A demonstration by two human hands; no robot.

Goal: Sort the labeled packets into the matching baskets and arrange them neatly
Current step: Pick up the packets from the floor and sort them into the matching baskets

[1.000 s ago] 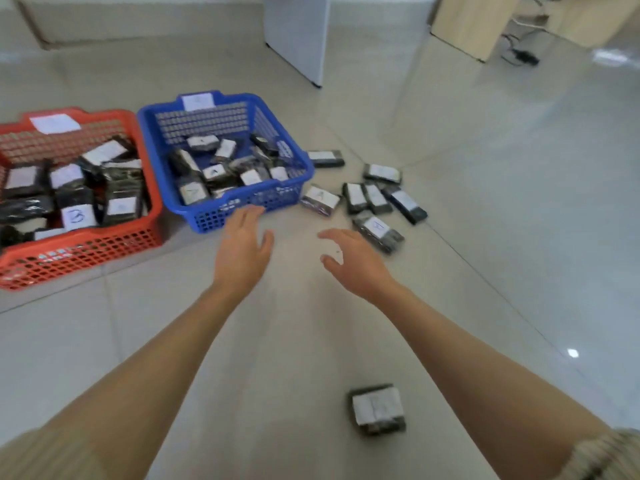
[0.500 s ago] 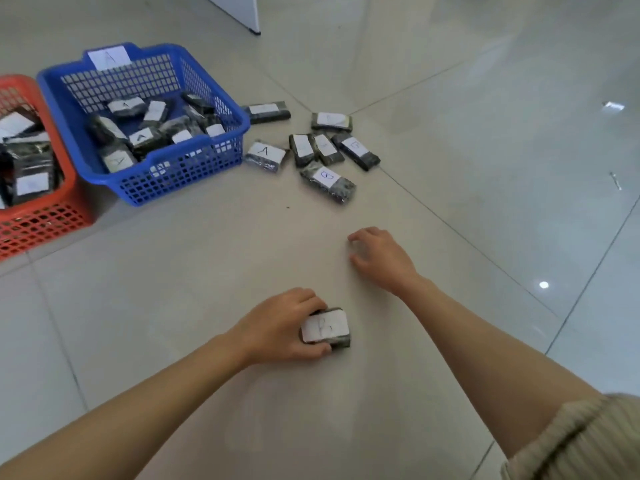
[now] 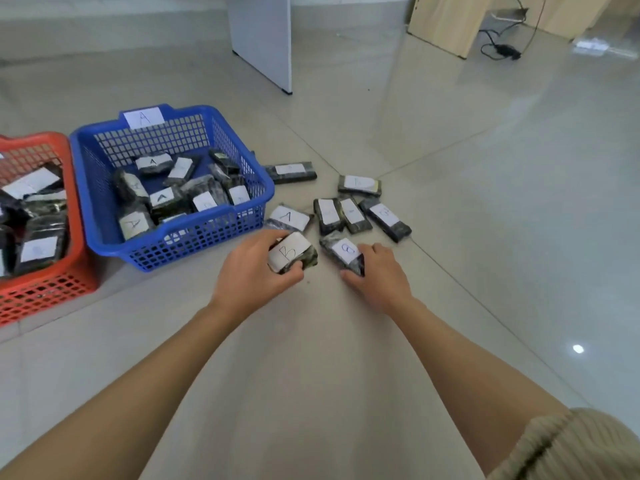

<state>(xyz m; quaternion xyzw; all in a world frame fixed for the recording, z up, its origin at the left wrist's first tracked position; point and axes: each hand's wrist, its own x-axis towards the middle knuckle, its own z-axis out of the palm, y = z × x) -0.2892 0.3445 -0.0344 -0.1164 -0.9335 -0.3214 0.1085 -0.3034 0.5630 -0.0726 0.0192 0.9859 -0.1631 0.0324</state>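
Note:
My left hand (image 3: 252,275) grips a dark packet labelled B (image 3: 292,252) just above the floor, in front of the blue basket (image 3: 194,237). My right hand (image 3: 379,271) closes its fingers and thumb round a second B packet (image 3: 341,252) lying on the tiles. The blue basket carries an A tag (image 3: 143,117) and holds several A packets. At the left edge, the red basket (image 3: 52,285) holds several packets. Several loose packets (image 3: 349,211) lie on the floor beyond my hands, one labelled A (image 3: 289,216).
A white panel (image 3: 263,39) stands upright on the floor behind the baskets. Wooden furniture (image 3: 446,22) and a black cable (image 3: 502,46) are at the far right. Glossy tiled floor (image 3: 485,202) stretches to the right.
My left hand picked the B packet up from the near floor and carried it forward toward the baskets. My right hand reached forward onto another B packet.

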